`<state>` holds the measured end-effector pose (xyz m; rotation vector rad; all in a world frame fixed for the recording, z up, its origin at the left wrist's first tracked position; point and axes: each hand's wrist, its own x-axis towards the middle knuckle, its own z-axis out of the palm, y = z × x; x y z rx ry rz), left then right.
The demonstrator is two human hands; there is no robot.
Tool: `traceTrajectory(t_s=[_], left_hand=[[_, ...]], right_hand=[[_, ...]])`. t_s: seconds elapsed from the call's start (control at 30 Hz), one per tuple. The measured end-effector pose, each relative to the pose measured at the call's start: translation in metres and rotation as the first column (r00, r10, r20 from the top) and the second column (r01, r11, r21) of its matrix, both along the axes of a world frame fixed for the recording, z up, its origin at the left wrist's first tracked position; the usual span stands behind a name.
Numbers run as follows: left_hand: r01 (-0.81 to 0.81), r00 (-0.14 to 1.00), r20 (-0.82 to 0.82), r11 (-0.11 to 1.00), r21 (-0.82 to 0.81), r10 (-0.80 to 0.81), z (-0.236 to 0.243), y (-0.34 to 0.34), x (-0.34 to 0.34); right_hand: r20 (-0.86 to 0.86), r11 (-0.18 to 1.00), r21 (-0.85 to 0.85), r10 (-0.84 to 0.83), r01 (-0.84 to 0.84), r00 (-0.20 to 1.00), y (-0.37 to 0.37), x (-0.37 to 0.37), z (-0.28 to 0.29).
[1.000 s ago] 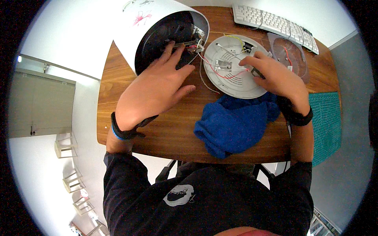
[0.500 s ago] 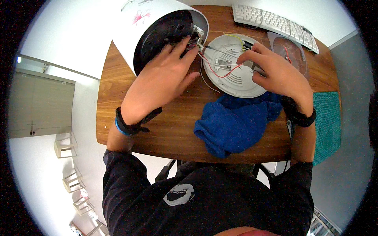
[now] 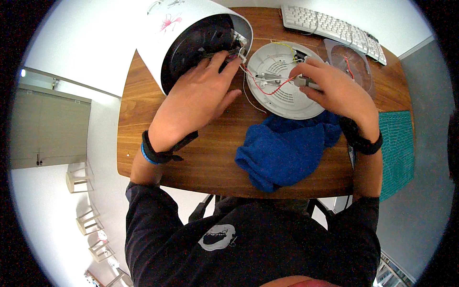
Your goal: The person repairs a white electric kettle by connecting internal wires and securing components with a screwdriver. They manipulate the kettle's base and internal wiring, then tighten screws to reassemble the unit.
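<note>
My left hand (image 3: 193, 98) reaches into the white cylindrical housing (image 3: 179, 10) with a black interior, its spread fingertips on small wired components (image 3: 237, 50) near the rim; what lies beneath them is partly hidden. My right hand (image 3: 339, 93) is curled over the right half of a round white plastic base (image 3: 287, 105), closed around a small grey part (image 3: 306, 82) that I cannot identify further. Red and white wires (image 3: 270, 92) run from the housing across the base, which also carries yellow wires and a black component (image 3: 300, 56).
Behind lie a white keyboard (image 3: 332, 28) and a clear plastic piece (image 3: 358, 71) with a red wire. A blue cloth (image 3: 282, 153) rests on the wooden desk (image 3: 191, 172), nearest me. A green cutting mat (image 3: 397, 153) is at right; chairs (image 3: 79, 177) line the left.
My left hand has shifted slightly right and forward on the components inside the housing, its fingers moving. My right hand has turned slightly, and more grey shows between its fingers.
</note>
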<state>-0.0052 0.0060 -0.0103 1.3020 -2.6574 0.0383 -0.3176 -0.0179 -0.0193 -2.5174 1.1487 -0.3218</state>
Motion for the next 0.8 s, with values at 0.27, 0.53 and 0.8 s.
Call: traceTrajectory(t_s=[0.27,0.53,0.8], left_hand=[[-0.031,1.000,-0.001,0.999,-0.031,0.031,0.011,0.009,0.001],[-0.075,0.988,-0.150,0.975,-0.207,0.045,0.062,0.039,0.004],[-0.072,0.958,-0.281,0.904,-0.422,-0.055,0.060,0.000,0.032]], right_hand=[[0.051,0.982,-0.179,-0.045,0.054,0.998,0.003,0.003,0.009],[0.238,0.964,-0.209,-0.113,0.165,0.965,0.006,0.003,0.016],[0.396,0.955,-0.211,-0.111,0.208,0.911,0.017,0.001,0.033]])
